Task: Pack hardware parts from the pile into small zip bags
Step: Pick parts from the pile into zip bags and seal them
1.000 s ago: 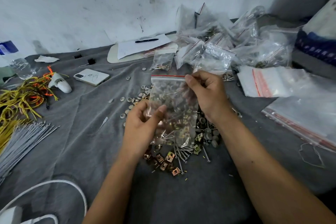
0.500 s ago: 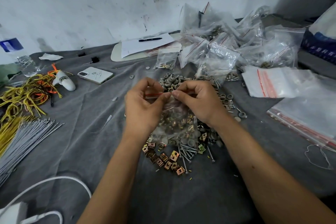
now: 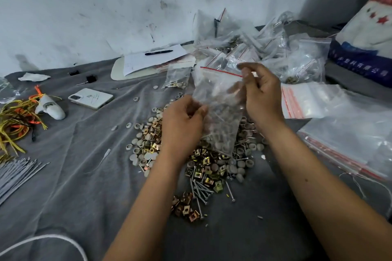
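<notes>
Two hands on one zip bag [image 3: 218, 110], held above hardware pile [image 3: 203, 163] on counter [image 3: 84, 176]. Right hand [image 3: 259, 95] fingers pinch red zip strip corner; left hand [image 3: 182, 125] fingers pinch lower edge. Film thin, floppy, slippery; load sags bottom-heavy, screw points may puncture. Best grip probably at stiffer zip strip, support underneath.

A grey cloth [image 3: 84, 197] covers the table. On it lie a pile of hardware parts [image 3: 203, 167], a white phone [image 3: 91, 98], yellow wires [image 3: 14, 121], grey ties [image 3: 17, 172] and heaped zip bags [image 3: 275, 53].
</notes>
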A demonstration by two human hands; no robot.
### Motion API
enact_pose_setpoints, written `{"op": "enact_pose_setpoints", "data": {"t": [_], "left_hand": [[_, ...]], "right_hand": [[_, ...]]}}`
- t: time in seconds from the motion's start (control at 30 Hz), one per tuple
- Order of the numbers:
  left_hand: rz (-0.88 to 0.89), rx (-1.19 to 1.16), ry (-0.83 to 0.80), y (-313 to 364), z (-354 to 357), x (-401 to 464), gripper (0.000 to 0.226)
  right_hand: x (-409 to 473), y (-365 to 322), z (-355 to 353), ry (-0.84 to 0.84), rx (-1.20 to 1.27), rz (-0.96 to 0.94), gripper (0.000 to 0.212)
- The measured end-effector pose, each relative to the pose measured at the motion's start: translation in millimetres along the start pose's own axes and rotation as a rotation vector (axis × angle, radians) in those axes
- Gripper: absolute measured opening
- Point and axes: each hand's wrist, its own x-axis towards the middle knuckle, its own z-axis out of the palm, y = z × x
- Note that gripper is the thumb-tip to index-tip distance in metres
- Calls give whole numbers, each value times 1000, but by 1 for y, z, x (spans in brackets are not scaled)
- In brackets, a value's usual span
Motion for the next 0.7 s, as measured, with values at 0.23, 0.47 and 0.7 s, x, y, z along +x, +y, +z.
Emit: {"op": "enact_pose_setpoints", "data": {"t": [0.23,0.47,0.7], "left_hand": [[-7,1,54,36,83,77,8],[172,673,226,50,145,84,72],[169,267,-281,47,199,24,27]], "right_hand": [[42,5,-84,153,-448,201,13],[24,-24,-161,-424,-1319,432,40],[-7,-33,-165,-680,-1392,567,36]]}}
